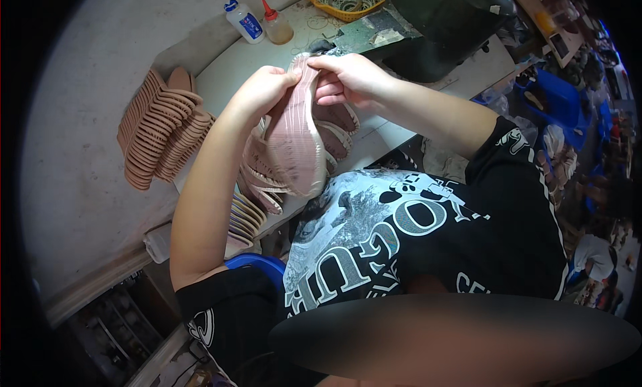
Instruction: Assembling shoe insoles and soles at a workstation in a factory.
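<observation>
Left hand: your left hand (267, 87) grips the upper, narrow end of the pink sole (294, 146) at its left edge, thumb laid on the near face and fingers mostly hidden behind.
Right hand: your right hand (353, 78) pinches the same end from the right, thumb along the top edge; the other fingers curl loosely under the palm, in plain view.
Spacing: your hands sit close together, only the tip of the piece between them.
Left arm: your elbow is bent out to the left, the left forearm (210, 180) rising steeply to the wrist.
Right arm: your right forearm (428, 109) slants in from the right, more level than the left one.
Pink sole: raised before your chest, narrow end up, broad end down toward your shirt (374, 233), a pale stitched rim around it.
Beneath: similar pink pieces (338, 143) lie partly behind it on the work table (221, 71).
Left side: a stack of tan soles (160, 136) stands beyond your left forearm.
Far side: a blue-capped white bottle (245, 23) is just beside a red-nozzled bottle (277, 30).
</observation>
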`<state>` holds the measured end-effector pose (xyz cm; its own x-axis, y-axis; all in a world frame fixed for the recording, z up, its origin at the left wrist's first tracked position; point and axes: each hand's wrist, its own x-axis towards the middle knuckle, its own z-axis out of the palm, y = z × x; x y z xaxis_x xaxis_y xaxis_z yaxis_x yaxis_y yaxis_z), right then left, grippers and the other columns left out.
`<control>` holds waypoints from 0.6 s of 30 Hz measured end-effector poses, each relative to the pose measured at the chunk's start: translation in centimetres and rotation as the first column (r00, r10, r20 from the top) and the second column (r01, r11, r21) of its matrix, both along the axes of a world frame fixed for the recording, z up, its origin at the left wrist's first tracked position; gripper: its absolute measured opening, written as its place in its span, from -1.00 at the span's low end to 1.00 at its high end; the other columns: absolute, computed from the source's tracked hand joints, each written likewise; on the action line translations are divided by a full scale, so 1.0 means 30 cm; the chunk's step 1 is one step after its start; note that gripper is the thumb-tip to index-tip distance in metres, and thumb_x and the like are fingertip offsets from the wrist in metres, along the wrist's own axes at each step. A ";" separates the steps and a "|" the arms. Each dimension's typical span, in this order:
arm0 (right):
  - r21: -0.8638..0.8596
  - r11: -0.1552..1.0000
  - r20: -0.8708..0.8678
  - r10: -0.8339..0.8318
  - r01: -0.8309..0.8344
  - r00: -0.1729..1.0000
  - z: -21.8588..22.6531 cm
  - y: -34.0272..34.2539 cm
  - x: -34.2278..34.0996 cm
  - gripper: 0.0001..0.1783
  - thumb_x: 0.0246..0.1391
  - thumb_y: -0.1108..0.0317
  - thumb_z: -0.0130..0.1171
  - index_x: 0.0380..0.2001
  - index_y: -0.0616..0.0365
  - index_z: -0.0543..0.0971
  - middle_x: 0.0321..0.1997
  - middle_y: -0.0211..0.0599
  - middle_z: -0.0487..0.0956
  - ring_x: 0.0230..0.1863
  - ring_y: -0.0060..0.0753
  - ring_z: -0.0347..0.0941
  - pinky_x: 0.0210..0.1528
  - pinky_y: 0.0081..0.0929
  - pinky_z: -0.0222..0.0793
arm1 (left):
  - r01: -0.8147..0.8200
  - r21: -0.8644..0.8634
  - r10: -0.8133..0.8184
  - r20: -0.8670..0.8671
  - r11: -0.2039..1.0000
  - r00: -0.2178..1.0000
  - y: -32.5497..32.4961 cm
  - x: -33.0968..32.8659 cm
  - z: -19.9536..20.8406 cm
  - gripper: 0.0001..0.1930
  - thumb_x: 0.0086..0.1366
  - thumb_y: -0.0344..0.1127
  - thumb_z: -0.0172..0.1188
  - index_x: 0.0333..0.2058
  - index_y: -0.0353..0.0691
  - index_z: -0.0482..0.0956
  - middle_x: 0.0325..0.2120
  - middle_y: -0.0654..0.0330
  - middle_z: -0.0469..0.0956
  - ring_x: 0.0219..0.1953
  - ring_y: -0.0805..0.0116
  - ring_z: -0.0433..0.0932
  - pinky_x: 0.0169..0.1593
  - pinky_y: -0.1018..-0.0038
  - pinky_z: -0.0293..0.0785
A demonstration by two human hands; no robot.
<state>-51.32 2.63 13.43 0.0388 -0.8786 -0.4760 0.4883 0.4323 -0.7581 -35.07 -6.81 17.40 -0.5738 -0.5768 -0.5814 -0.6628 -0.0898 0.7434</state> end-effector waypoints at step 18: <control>-0.100 0.989 -0.037 0.109 -0.112 0.993 -0.031 0.182 -0.162 -0.68 0.07 0.18 0.23 -0.38 0.29 0.59 -0.43 -0.37 0.59 -0.44 -0.69 0.46 -0.37 -0.69 0.36 | -0.126 0.152 0.140 -0.083 0.980 0.987 -0.072 -0.016 -0.037 -0.51 0.22 0.06 0.14 -0.70 -0.20 0.44 -0.92 0.32 0.28 -0.91 0.57 0.16 -0.78 0.63 0.08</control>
<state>-56.19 8.09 12.51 0.1250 -0.9138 -0.3865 0.4169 0.4019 -0.8153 -35.55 -8.98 16.27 -0.5531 -0.5646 -0.6126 -0.5662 -0.2847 0.7735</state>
